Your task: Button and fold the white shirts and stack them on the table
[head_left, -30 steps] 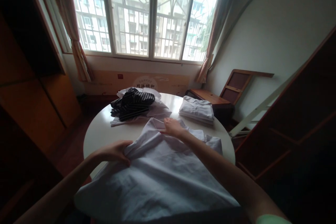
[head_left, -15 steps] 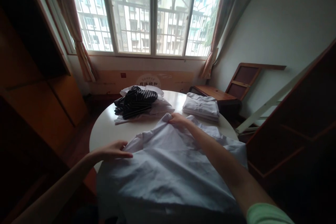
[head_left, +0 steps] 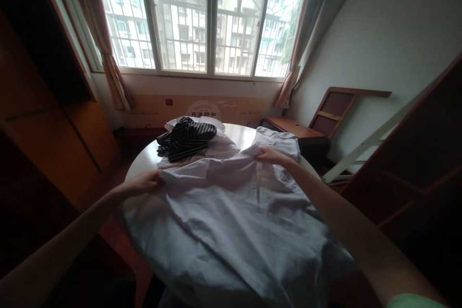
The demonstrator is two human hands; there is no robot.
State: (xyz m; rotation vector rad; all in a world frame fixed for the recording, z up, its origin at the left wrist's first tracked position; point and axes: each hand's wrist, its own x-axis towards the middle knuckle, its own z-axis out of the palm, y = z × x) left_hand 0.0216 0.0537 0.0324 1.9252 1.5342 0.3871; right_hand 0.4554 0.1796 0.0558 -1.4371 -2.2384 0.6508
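A large white garment, apparently a shirt (head_left: 224, 202), spreads over the round white table (head_left: 139, 163) and hangs past its near edge. My left hand (head_left: 144, 182) is closed on its left far edge; the fingertips are partly hidden by shadow and cloth. Higher up on the right, my right hand (head_left: 269, 155) pinches the same far edge. Between the two hands the cloth is stretched and lifted a little. Just beyond it lies a crumpled black garment with white stripes (head_left: 191, 137), on top of a pale cloth heap (head_left: 227, 147). Folded white clothes (head_left: 279, 139) sit behind my right hand.
A wooden chair (head_left: 325, 118) stands beyond the table at right, with a pale slanted frame (head_left: 355, 161) nearer. Dark wooden furniture (head_left: 404, 173) borders the right side. Orange cabinets (head_left: 83, 139) stand left. A long cardboard box (head_left: 155, 110) leans below the window.
My left hand has gone from open fingers to closed on the shirt, moving left and farther away. The right hand has moved right, and the shirt's far edge is now stretched between them.
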